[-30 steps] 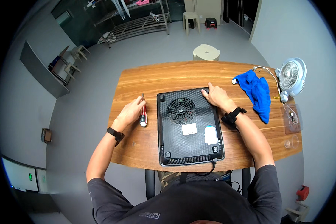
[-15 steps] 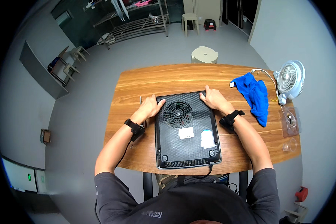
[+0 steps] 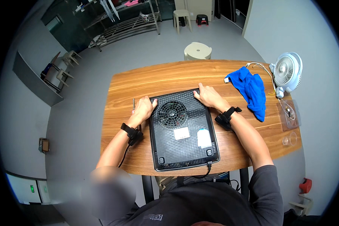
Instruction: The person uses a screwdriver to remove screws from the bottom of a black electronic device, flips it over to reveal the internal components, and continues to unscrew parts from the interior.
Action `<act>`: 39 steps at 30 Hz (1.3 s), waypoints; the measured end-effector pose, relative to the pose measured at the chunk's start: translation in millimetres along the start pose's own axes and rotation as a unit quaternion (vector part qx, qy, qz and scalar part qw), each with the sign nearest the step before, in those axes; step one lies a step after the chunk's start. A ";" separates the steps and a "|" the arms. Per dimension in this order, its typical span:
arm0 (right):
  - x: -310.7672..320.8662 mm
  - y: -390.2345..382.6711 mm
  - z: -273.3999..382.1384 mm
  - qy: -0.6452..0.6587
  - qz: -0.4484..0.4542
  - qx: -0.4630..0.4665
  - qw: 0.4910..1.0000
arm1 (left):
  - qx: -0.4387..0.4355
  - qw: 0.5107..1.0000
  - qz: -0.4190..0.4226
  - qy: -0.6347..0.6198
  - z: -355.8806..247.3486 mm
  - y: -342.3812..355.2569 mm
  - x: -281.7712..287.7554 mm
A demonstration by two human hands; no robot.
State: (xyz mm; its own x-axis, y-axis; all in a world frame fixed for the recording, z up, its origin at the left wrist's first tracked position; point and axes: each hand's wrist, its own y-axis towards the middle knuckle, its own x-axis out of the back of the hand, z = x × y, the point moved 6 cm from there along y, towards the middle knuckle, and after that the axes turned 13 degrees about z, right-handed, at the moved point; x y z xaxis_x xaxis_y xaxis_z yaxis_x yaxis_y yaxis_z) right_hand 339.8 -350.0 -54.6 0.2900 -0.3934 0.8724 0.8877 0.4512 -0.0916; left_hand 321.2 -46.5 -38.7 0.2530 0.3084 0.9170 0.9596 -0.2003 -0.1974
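A black induction cooker [image 3: 194, 109] lies bottom side up on the wooden table, its round fan grille, small feet and two pale labels facing up. My left hand [image 3: 144, 108] grips its far left corner, thumb over the top edge. At the far right corner my right hand [image 3: 210, 96] holds on in the same way, fingers partly hidden behind the edge. A power cord [image 3: 209, 168] leaves the cooker's near edge and drops toward my lap. Just left of my left hand lies a thin screwdriver [image 3: 133, 103], partly covered by the hand.
A blue cloth [image 3: 252, 90] lies to the right of the cooker. Farther right are a white fan [image 3: 287, 71] with its cable, a clear plastic bag [image 3: 289, 116] and small clear cups [image 3: 290, 139]. A cream stool [image 3: 197, 50] stands beyond the table's far edge.
The whole view has shifted and turned slightly, so table and cooker appear farther left. Both hands keep their hold on the same corners of the cooker.
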 end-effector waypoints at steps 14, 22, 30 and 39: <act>-3.2 3.0 -4.7 -0.033 -0.005 0.007 0.999 | 0.055 0.998 0.026 -0.016 0.1 -2.3 4.6; -3.1 2.8 -4.2 -0.006 0.008 -0.003 1.000 | 0.020 0.999 0.045 -0.001 9.4 10.6 2.2; -2.5 1.8 -10.0 0.000 0.001 -0.044 0.999 | 0.031 0.998 0.024 0.058 -12.0 4.2 7.2; -3.2 0.2 -9.4 -0.009 0.042 -0.074 0.996 | 0.087 0.993 0.022 0.078 0.3 5.8 -1.7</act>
State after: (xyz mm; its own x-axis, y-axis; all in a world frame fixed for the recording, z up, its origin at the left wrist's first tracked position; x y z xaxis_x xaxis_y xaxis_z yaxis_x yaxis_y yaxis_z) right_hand 342.4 -356.2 -61.9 0.3598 -0.3444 0.8672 0.9040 0.3585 -0.2327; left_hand 326.4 -47.9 -41.5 0.2859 0.1514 0.9462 0.9583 -0.0425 -0.2827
